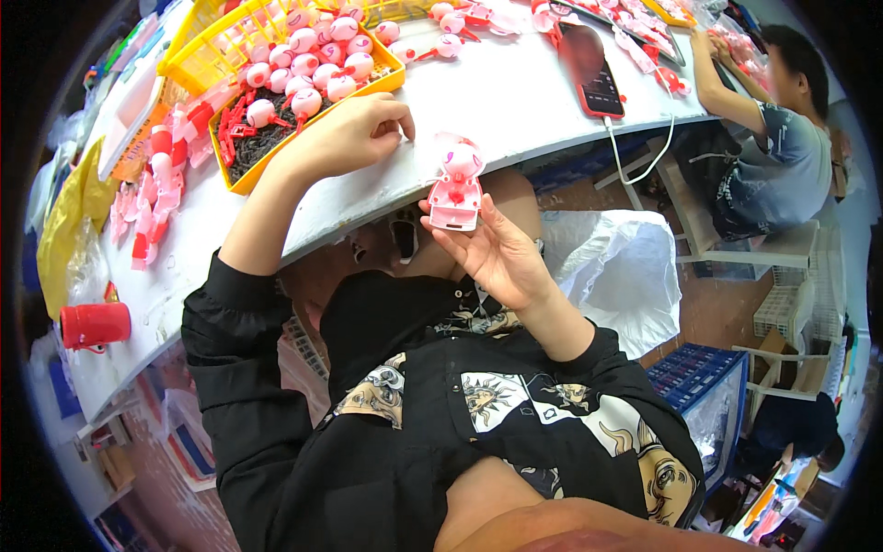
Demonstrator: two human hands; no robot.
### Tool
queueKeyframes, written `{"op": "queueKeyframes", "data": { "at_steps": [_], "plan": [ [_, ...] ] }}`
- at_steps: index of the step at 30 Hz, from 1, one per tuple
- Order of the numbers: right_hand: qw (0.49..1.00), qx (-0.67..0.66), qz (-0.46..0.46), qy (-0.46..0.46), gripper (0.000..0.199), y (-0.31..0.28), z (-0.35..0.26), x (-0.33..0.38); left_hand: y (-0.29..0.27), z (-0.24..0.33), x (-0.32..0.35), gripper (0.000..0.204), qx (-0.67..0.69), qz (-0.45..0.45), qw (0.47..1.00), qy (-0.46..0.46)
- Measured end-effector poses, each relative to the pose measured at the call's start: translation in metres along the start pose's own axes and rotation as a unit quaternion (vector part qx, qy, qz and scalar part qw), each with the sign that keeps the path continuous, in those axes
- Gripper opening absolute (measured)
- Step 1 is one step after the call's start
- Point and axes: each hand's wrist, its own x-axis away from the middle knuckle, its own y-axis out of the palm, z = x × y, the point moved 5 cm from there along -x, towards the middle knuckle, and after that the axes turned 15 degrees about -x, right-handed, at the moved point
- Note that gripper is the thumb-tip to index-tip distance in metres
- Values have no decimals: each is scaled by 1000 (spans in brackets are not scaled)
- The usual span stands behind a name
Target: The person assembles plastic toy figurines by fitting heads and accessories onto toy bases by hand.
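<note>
My right hand (501, 253) grips a pink plastic toy half-shell (455, 204) just off the table's front edge. Its open inner side faces up, showing a small red part inside, and a round pink head (462, 161) with a curled mark sits at its top. My left hand (363, 138) is over the tabletop, beside the front rim of a yellow tray (241, 182). Its fingers are curled in, and whatever they may hold is hidden. Many round pink heads (303, 64) are piled in the tray, over small dark parts (262, 147).
A yellow basket (198, 46) stands behind the tray. Pink and red shells (161, 184) and a red mug (95, 325) are at the left. A phone (589, 69) with a white cable (635, 175) lies at the right. Another person (782, 147) sits at the far right; a white plastic bag (621, 276) hangs nearby.
</note>
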Motion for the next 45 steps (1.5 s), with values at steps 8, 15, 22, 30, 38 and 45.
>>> {"op": "queueKeyframes", "data": {
  "at_steps": [8, 15, 22, 30, 38, 45],
  "plan": [
    [1000, 6, -16, -4, 44, 0, -2, 2, -1, 14, 54, 22, -29, 288, 950, -113],
    [999, 40, -14, 19, 49, 1, 8, -7, 19, 17, 73, 22, -36, 313, 934, -169],
    [999, 36, -16, 15, 49, -3, 8, -4, 18, 11, 56, 23, 56, 289, 934, -203],
    [999, 48, -13, 7, 53, -1, 7, -1, 18, 8, 58, 12, 73, 313, 913, -252],
    [998, 52, -18, 22, 54, 0, 12, -4, 13, 14, 67, 11, 68, 375, 900, -213],
    [999, 19, -25, 25, 45, -1, 17, -3, 19, 84, 65, 16, 108, 344, 928, -95]
  ]
}}
